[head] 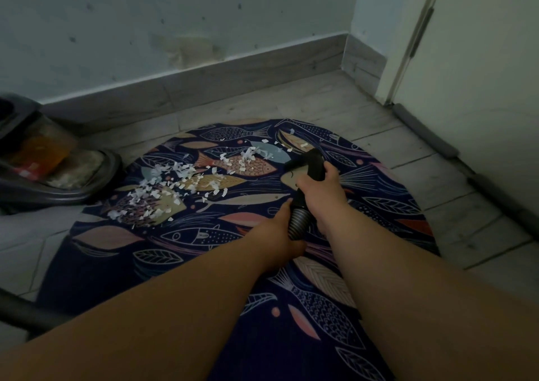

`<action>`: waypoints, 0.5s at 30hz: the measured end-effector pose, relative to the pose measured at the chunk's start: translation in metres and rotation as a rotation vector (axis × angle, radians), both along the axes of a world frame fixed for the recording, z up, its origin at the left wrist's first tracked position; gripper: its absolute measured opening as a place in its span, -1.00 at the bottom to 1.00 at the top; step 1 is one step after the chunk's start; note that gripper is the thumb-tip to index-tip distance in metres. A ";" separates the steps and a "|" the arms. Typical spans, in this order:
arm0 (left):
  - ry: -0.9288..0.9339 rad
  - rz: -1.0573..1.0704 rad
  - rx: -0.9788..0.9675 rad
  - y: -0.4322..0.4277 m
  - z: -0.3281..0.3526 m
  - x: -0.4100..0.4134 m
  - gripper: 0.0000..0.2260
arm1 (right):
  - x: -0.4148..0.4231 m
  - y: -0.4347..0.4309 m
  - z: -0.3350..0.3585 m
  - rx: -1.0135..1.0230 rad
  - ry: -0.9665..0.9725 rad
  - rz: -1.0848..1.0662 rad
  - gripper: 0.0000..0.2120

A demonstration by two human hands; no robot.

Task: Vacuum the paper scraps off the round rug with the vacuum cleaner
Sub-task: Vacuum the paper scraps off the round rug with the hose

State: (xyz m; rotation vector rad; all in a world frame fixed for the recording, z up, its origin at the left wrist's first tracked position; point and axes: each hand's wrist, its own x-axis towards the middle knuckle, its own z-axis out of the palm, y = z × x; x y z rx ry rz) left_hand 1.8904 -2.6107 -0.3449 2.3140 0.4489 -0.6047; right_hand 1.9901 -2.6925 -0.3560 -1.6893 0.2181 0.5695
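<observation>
Many paper scraps [175, 188] lie left of the fingers [331, 173] gripping the hose [297, 220].

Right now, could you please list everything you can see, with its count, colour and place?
round rug: one, navy with fish pattern, on the floor
paper scraps: many, white, on the rug's far left part
vacuum cleaner: one, dark grey, left of the rug
hose: one, black, ribbed, above the rug
floor: pale tiles
door: one, white, at right
left hand: grips the hose
right hand: grips the black handle
</observation>
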 end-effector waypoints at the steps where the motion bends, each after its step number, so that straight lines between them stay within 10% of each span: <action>1: 0.003 0.003 -0.002 0.000 0.000 0.001 -0.15 | 0.001 0.000 0.000 0.000 0.000 -0.001 -0.29; 15: 0.020 -0.024 -0.004 0.007 0.003 0.016 -0.18 | 0.013 0.008 -0.004 0.024 0.004 -0.016 -0.28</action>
